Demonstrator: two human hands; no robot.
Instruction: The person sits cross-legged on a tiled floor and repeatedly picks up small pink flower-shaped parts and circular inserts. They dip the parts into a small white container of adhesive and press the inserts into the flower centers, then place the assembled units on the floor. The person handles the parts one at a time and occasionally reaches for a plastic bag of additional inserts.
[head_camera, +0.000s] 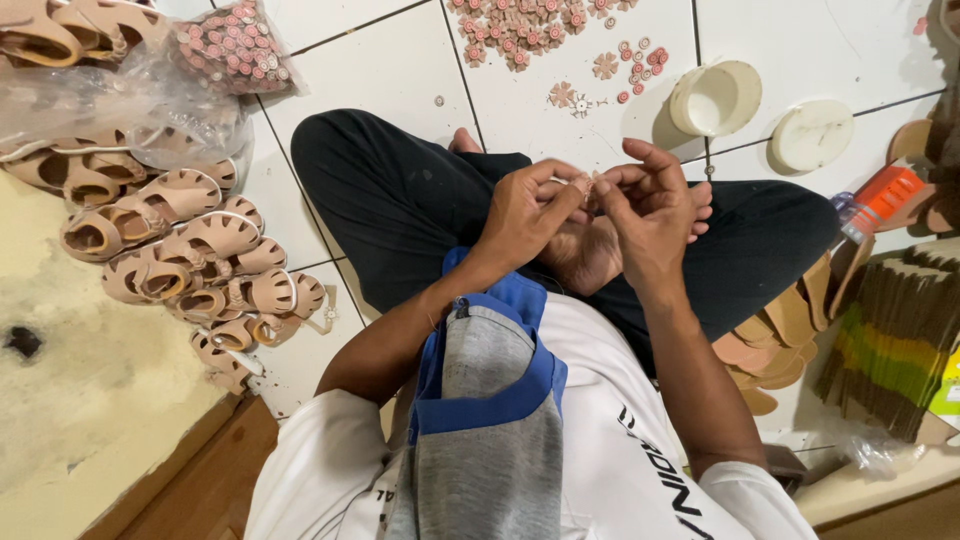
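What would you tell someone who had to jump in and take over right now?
Left hand and right hand: together over the lap, fingertips pinching one small flower piece.
Supplies: pink flower pieces lie on the white floor tiles ahead, more in a plastic bag.
Done: a row of tan sandals stacked at the left.
Left: the loose flowers remain unused.

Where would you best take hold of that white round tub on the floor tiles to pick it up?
The white tub lies tipped, its open mouth facing up and toward the person. Probably best to pinch its rim on the near side, one finger inside and thumb outside, coming from above: the wall looks thin and the mouth is clear. The flat white lid lies apart to its right, so it is not in the way.
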